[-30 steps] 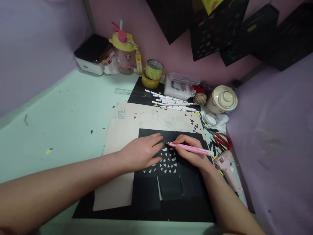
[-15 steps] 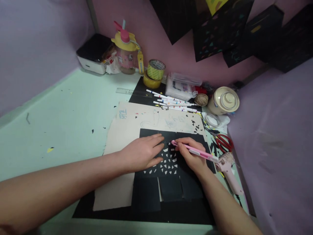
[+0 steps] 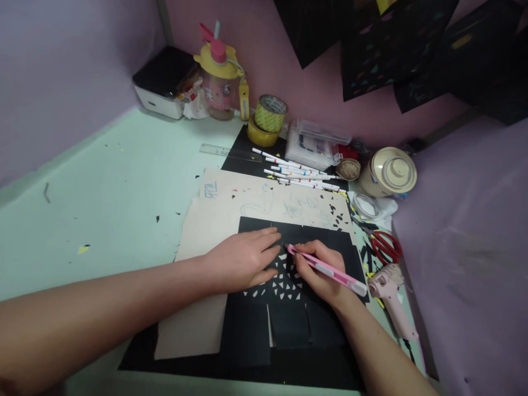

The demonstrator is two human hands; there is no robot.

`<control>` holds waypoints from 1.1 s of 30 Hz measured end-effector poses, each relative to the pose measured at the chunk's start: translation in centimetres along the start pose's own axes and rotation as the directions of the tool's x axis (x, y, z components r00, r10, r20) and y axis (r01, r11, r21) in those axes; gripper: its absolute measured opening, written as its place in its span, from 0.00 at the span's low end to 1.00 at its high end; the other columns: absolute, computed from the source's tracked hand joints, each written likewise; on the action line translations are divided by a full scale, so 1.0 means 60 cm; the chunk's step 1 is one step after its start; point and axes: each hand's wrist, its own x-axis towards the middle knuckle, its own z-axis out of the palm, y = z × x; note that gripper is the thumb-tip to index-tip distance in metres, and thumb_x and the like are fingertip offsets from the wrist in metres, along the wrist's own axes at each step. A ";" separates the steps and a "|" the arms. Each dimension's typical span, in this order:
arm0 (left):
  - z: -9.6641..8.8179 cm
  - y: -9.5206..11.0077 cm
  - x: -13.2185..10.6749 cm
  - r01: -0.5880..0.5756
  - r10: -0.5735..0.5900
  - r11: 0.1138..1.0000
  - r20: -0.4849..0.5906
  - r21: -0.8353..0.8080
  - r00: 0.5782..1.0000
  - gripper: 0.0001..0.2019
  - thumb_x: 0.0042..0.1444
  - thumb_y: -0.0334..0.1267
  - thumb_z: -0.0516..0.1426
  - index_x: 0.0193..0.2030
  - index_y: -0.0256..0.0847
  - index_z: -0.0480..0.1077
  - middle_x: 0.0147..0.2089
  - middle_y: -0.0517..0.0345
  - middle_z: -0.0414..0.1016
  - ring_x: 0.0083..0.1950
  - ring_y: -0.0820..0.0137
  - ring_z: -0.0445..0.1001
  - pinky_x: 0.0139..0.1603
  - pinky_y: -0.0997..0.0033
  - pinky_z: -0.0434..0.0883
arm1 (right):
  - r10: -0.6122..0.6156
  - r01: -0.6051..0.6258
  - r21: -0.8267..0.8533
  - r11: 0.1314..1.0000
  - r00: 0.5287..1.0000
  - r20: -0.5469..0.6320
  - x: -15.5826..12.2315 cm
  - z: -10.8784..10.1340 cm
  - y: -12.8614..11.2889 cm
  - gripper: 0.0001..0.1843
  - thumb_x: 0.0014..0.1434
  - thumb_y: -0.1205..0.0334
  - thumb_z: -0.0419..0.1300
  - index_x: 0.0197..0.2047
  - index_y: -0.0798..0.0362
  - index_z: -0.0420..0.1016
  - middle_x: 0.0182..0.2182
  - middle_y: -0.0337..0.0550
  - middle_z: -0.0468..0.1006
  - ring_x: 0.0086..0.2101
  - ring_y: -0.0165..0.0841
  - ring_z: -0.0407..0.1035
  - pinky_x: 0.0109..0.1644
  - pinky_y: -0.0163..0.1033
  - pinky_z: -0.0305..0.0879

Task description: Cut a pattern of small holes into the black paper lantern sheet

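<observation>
A black paper sheet [image 3: 264,313] with several small cut-out holes lies on a cream board [image 3: 193,231]. Through the holes shows the pale surface beneath. My left hand [image 3: 245,259] rests flat on the sheet, fingers stretched out, left of the holes. A pink craft knife [image 3: 322,265] is gripped in my right hand [image 3: 324,269], its tip on the black sheet just above the rows of holes, close to my left fingertips. Slits divide the sheet's lower edge into flaps.
White-barrelled pens [image 3: 297,171] lie behind the board. Tape rolls [image 3: 270,113], a drinking bottle [image 3: 220,82], a clear plastic box [image 3: 315,146] and a lidded jar [image 3: 390,171] stand at the back. Red-handled scissors [image 3: 385,246] and a pink glue gun [image 3: 391,300] lie on the right among paper scraps.
The knife tip has shifted slightly left and down on the sheet, and the knife's rear end has swung lower. My left hand stays flat in place. The camera view has shifted a little.
</observation>
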 end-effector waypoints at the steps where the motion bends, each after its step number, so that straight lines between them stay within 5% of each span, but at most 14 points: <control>1: 0.000 0.000 0.000 -0.001 0.001 1.000 0.003 0.005 1.000 0.19 0.62 0.42 0.55 0.53 0.29 0.70 0.60 0.35 0.69 0.64 0.51 0.65 0.60 0.53 0.69 | -0.007 0.007 0.002 1.000 1.000 0.003 0.000 0.000 0.000 0.03 0.58 0.66 0.59 0.34 0.49 0.72 0.25 0.38 0.79 0.21 0.29 0.70 0.25 0.34 0.66; 13: -0.002 0.001 0.001 0.008 -0.009 0.999 0.027 0.039 1.000 0.20 0.62 0.43 0.55 0.54 0.29 0.70 0.61 0.37 0.69 0.64 0.53 0.65 0.61 0.56 0.69 | -0.137 0.138 -0.029 0.990 0.990 0.031 -0.004 0.004 0.007 0.07 0.59 0.70 0.59 0.39 0.49 0.73 0.30 0.41 0.81 0.28 0.31 0.75 0.33 0.35 0.72; 33: 0.002 0.000 0.000 -0.009 0.010 0.999 -0.015 0.033 1.000 0.20 0.62 0.43 0.55 0.53 0.28 0.71 0.60 0.36 0.70 0.63 0.52 0.67 0.60 0.55 0.69 | -0.177 0.177 -0.005 0.984 0.984 0.036 -0.004 0.004 0.011 0.08 0.58 0.73 0.59 0.37 0.51 0.71 0.27 0.39 0.76 0.26 0.29 0.71 0.31 0.33 0.68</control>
